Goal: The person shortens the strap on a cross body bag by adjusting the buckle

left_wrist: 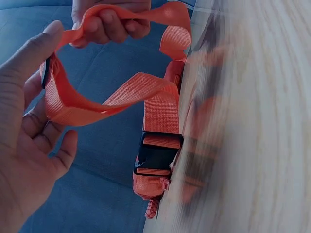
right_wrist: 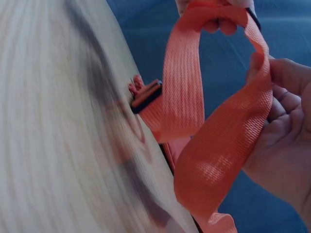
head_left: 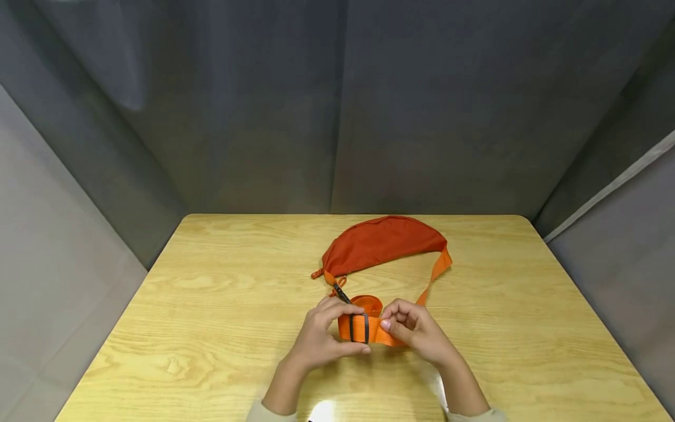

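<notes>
A red-orange waist bag [head_left: 387, 243] lies toward the back of the table, its orange strap [right_wrist: 214, 150] looping forward to both hands. In the head view my left hand [head_left: 321, 334] holds the black slide adjuster [head_left: 360, 328] on the strap, fingers above and thumb below. Just to its right, my right hand [head_left: 416, 331] pinches the strap between thumb and fingers. Between the hands and the bag, the strap bends into a loop. A black buckle [left_wrist: 156, 153] sits on the strap near the bag's left end, with a braided zipper pull [left_wrist: 151, 208] beside it.
The wooden table [head_left: 211, 316] extends on both sides of the hands, its back edge just behind the bag. Dark grey curtains [head_left: 253, 117] stand behind it, with lighter grey panels [head_left: 47, 264] at the sides.
</notes>
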Demonstrator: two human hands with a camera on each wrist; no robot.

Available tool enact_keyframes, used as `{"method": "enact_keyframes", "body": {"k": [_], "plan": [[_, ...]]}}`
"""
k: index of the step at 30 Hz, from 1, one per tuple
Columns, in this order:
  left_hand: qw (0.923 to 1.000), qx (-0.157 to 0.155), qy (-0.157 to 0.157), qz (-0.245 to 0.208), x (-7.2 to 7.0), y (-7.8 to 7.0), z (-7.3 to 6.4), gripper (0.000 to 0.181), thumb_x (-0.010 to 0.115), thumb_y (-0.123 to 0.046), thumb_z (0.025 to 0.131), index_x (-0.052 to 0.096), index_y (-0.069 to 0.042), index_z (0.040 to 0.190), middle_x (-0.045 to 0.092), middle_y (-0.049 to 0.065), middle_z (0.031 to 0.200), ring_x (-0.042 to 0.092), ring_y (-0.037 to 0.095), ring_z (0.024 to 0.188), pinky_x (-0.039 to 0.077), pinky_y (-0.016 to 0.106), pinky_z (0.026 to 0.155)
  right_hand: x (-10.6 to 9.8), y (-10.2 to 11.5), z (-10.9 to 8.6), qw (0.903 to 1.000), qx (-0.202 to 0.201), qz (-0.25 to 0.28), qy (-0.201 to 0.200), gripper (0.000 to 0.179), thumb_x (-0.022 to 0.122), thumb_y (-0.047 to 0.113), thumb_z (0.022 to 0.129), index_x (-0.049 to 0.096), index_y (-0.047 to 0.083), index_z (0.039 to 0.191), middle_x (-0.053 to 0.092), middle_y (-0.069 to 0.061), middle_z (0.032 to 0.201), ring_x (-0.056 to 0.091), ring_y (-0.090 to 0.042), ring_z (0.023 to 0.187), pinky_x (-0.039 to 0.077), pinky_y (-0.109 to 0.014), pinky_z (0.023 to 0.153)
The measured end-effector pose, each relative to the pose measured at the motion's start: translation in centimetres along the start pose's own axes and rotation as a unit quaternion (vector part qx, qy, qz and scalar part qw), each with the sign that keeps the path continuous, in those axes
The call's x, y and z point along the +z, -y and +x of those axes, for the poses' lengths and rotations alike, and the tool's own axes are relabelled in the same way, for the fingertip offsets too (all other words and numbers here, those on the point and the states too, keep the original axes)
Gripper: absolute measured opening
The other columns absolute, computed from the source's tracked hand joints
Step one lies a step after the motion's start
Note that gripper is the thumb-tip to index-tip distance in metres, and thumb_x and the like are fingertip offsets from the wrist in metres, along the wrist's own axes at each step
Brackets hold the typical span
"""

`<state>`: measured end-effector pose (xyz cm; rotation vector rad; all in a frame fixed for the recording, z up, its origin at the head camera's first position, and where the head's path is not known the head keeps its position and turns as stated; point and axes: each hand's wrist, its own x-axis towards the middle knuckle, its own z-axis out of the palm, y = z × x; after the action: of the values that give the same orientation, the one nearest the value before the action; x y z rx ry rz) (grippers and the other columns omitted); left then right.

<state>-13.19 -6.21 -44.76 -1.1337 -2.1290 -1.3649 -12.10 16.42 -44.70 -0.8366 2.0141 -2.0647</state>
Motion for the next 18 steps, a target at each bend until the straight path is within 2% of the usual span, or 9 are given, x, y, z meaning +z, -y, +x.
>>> {"method": "enact_keyframes", "body": {"k": [7, 12, 18], "plan": [[1.0000, -0.009, -0.001, -0.002, 0.05, 0.10, 0.21, 0.054, 0.089, -0.026, 0.058, 0.068, -0.007, 0.105, 0.062, -0.003, 0.093, 0.054, 0.011, 0.088, 0.047, 0.025, 0.075, 0.99, 0.37, 0.83, 0.9995, 0.013, -0.005, -0.027, 0.006, 0.055, -0.002, 0.091, 0.054, -0.008, 0.092, 0.051, -0.004, 0.073, 0.043, -0.011, 0.058, 0.038, -0.028, 0.048], [0.9991, -0.038, -0.012, -0.017, -0.04, 0.40, -0.05, 0.056, 0.089, -0.022, 0.056, 0.068, -0.007, 0.106, 0.063, -0.002, 0.094, 0.055, 0.012, 0.089, 0.048, 0.026, 0.074, 1.03, 0.47, 1.01, 0.9985, 0.038, 0.015, -0.036, 0.012, 0.056, -0.001, 0.090, 0.051, -0.011, 0.094, 0.052, -0.002, 0.073, 0.044, -0.007, 0.059, 0.038, -0.022, 0.050], [0.9975, -0.060, -0.026, -0.025, -0.19, 0.43, -0.29, 0.069, 0.090, -0.018, 0.049, 0.064, -0.003, 0.111, 0.066, 0.008, 0.098, 0.058, 0.019, 0.087, 0.050, 0.028, 0.070, 1.02, -0.10, 0.57, 0.9966, 0.061, 0.028, -0.047, 0.018, 0.060, 0.001, 0.088, 0.053, -0.013, 0.098, 0.059, -0.006, 0.080, 0.052, -0.008, 0.062, 0.044, -0.020, 0.053]]}}
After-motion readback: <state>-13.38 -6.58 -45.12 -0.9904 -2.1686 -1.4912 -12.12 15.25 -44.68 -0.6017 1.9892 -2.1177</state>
